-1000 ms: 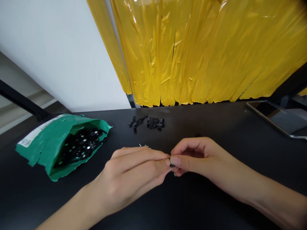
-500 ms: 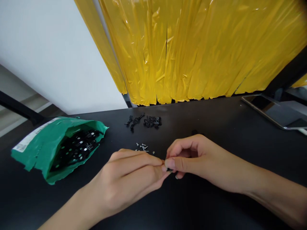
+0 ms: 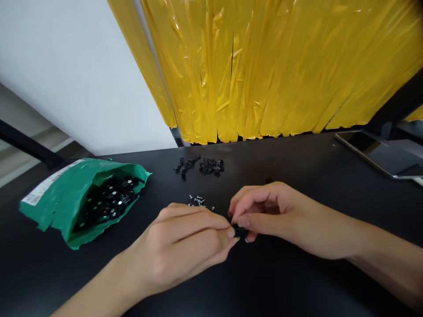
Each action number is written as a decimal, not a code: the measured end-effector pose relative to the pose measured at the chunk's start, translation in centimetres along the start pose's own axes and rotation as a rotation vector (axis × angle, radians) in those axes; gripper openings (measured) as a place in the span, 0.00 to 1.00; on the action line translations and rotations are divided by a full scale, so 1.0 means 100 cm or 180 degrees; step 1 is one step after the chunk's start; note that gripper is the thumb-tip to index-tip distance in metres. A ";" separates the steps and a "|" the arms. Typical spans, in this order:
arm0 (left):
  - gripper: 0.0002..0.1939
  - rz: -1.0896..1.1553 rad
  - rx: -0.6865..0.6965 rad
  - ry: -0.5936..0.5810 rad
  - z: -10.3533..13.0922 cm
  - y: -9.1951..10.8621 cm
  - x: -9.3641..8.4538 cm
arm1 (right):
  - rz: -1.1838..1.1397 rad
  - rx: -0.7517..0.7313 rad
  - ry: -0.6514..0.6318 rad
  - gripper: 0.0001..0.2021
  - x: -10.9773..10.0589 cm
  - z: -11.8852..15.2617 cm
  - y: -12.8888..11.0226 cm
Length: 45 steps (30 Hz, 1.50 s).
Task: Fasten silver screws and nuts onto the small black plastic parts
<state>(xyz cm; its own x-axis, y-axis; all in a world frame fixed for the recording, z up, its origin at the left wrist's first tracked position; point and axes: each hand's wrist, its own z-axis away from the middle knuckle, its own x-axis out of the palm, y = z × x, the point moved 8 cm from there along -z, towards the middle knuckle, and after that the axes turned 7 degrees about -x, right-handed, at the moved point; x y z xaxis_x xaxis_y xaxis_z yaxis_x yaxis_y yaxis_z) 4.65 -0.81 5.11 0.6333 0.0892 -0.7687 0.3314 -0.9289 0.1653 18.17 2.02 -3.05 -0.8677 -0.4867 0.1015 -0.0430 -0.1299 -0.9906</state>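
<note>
Head view shows the left hand (image 3: pixel 191 242) and the right hand (image 3: pixel 272 211) meeting above the tabletop (image 3: pixel 280 281), with one small black part (image 3: pixel 241 230) between them. The left fingers are pressed close together on its near end; the right thumb and fingertips make a narrow pinch at the other side. Probably it is held by the tips only because it is so little, and two hands let it be steadied and turned. Its exact shape is hidden by the fingers.

Just beyond the left hand lie small silvery screws (image 3: pixel 199 201), loose on the tabletop, perhaps put there for easy reach. Farther back are black clips (image 3: pixel 211 166) in a heap, with a few pieces apart at its left; this seems to keep them grouped.

On the left, a green bag (image 3: pixel 57 204) lies on its side. Its torn mouth is wide and shows many black pieces (image 3: pixel 110 198) with pale round spots.
</note>
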 end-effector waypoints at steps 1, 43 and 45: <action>0.05 -0.0015 0.0015 0.0000 0.000 0.000 0.000 | -0.0014 0.0036 0.0013 0.16 -0.001 0.000 0.001; 0.07 0.0107 -0.0146 0.0156 0.001 -0.003 -0.003 | -0.0028 -0.0176 0.0118 0.10 -0.006 0.002 -0.007; 0.07 0.0123 -0.0075 0.0193 0.000 -0.001 -0.004 | -0.0059 -0.0251 0.0016 0.09 -0.004 0.003 -0.008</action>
<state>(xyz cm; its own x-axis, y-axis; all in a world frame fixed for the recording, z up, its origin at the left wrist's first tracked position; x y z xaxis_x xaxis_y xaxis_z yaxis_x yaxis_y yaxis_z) 4.33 -0.75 5.36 0.6869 0.0756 -0.7228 0.3218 -0.9234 0.2092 18.69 2.07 -2.32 -0.8688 -0.4805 0.1198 -0.0979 -0.0705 -0.9927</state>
